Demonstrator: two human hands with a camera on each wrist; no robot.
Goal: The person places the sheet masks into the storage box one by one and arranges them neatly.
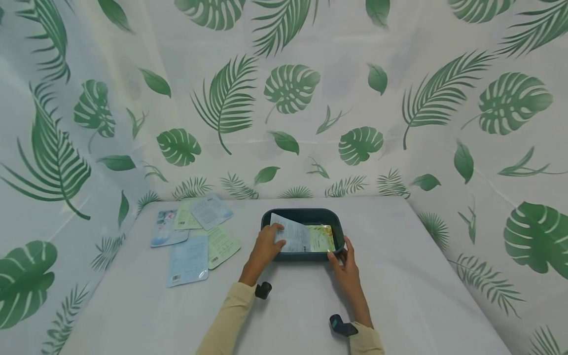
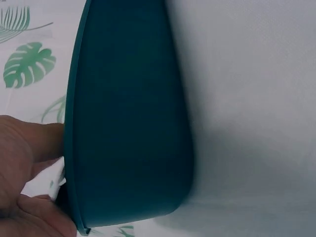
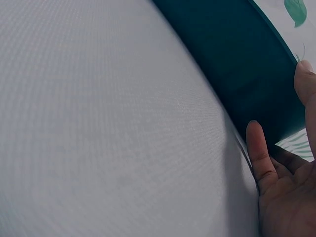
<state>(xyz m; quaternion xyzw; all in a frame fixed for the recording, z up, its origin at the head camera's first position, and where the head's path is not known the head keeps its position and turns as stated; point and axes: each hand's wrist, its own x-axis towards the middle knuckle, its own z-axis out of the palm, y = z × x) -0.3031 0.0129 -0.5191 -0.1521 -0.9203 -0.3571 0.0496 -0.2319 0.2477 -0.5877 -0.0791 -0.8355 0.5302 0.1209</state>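
Observation:
A dark teal rectangular bin (image 1: pixel 301 257) sits on the table, its outer wall large in both wrist views. Over its near left rim, my left hand (image 1: pixel 265 246) pinches a pale blue-white flat packet (image 1: pixel 293 235) between thumb and fingers. That packet lies slanted inside the bin, partly covering a green and yellow packet (image 1: pixel 321 237). My right hand (image 1: pixel 348 271) holds the bin's near right corner, thumb on the rim and fingers along the outer wall. In the left wrist view, the rim hides most of what the left hand (image 2: pixel 29 182) holds.
To the left of the bin, several flat packets overlap in a loose group, among them a light blue packet (image 1: pixel 188 260), a green packet (image 1: pixel 222 245) and a blue one with a picture (image 1: pixel 167 229). A leaf-patterned curtain (image 1: pixel 293 108) surrounds the white table (image 1: pixel 399 296).

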